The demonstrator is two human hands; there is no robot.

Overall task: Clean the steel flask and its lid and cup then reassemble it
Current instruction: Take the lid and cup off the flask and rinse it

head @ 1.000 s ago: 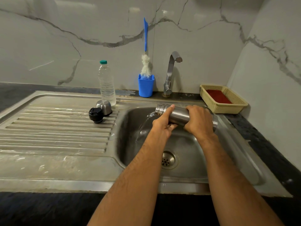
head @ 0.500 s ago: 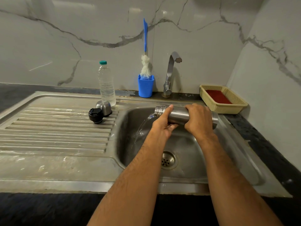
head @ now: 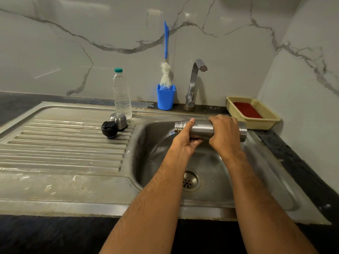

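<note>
We hold the steel flask (head: 202, 127) on its side over the sink basin (head: 216, 162), its threaded mouth pointing left and tipped slightly down, with a sheet of water (head: 161, 143) pouring from the mouth into the basin. Our left hand (head: 185, 142) cups the flask from below near the neck, thumb laid up along the body and fingers curled under it; our right hand (head: 224, 134) wraps over the top of the body, fingers closed round it, leaving the base end bare and poking out to the right. That base end hangs just above the basin's right rim, close to the yellow basket (head: 264, 120) with a red pad in it, which sits on the dark counter in the back right corner against the wall. The drain (head: 189, 180) lies below and between our forearms, with open basin all round it. The tap (head: 195, 83) stands behind the flask, its spout above and clear of our hands. On the ribbed draining board (head: 64, 143) to the left, the black lid (head: 109, 129) and the steel cup (head: 118, 121), mouth down, sit touching each other near the basin's left edge, well apart from the flask. A clear plastic bottle (head: 121, 94) stands just behind the cup, and a blue holder (head: 165, 97) with a bottle brush (head: 166, 74) stands against the wall between bottle and tap. The rest of the board runs bare toward the left and the near edge.
</note>
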